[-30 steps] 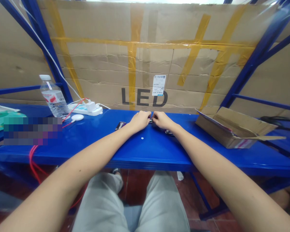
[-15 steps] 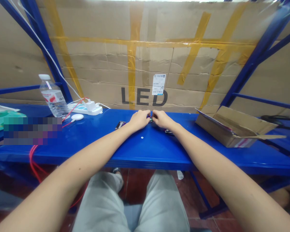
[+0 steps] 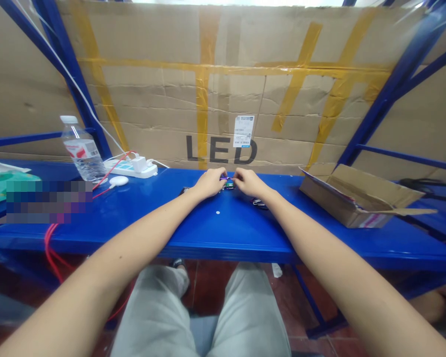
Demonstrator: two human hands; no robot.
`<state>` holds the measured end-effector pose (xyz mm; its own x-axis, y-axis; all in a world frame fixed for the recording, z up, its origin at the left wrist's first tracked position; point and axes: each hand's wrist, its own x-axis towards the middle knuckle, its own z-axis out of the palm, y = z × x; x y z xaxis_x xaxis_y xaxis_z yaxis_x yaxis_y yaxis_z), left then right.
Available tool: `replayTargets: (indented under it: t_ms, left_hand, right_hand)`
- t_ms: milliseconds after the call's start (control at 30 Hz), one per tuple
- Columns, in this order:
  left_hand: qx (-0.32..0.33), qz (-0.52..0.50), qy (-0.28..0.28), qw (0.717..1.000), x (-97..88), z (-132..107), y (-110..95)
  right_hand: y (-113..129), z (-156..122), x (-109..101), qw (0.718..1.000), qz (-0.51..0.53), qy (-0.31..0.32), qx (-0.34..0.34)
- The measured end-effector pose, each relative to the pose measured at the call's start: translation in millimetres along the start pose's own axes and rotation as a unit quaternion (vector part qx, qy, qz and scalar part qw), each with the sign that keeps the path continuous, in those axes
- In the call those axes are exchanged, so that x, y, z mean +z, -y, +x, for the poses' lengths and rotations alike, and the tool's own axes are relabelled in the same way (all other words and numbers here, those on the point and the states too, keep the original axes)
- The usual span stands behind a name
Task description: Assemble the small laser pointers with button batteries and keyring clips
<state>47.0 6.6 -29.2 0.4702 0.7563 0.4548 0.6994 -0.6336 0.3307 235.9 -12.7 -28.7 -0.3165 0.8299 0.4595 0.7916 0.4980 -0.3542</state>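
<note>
At the far side of the blue table [image 3: 204, 228], my left hand [image 3: 211, 182] and my right hand [image 3: 248, 182] face each other with a small gap between. Both are closed, fingertips pinching a thin purple strand-like piece [image 3: 226, 178] that spans the gap. Just below it shows a small green and metallic item [image 3: 229, 186], too small to name. Behind my left wrist lies a small dark item [image 3: 185, 190], mostly hidden. Beside my right wrist are small dark and silvery pieces [image 3: 259, 202], partly covered by the forearm.
An open cardboard box [image 3: 360, 218] stands at right. Leftward are a water bottle [image 3: 82, 151], a white power strip [image 3: 148, 171] with cables, a round white charger [image 3: 119, 181] and a green packet [image 3: 15, 184]. A large cardboard panel [image 3: 163, 109] rises behind the table.
My left hand has shifted slightly left, widening the gap between my hands. The purple piece and the green item now show more. The dark item at left is more covered.
</note>
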Motion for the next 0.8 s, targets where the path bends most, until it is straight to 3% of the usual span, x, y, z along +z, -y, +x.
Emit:
replayTargets:
  t_ms: [300,433,567,700,800]
  left_hand:
    - [-0.037,-0.154,-0.029,0.987,-15.5,12.9,22.7]
    - [-0.012,-0.242,-0.027,0.97,-21.0,14.8,20.1]
    - [0.012,-0.261,-0.02,0.965,-19.6,12.5,10.7]
    - [0.033,-0.262,-0.016,0.964,-14.4,11.3,7.1]
    - [-0.019,-0.333,-0.026,0.942,-12.3,13.5,7.8]
  right_hand:
    - [-20.0,4.2,-1.9,0.971,0.221,0.022,0.09]
    - [-12.3,3.4,-4.7,0.978,0.203,0.01,0.045]
    - [1.9,1.8,-6.5,0.979,0.205,0.006,-0.007]
    - [9.0,0.6,-4.2,0.956,0.284,0.07,0.021]
    - [9.5,-0.3,-2.2,0.918,0.387,0.068,0.056]
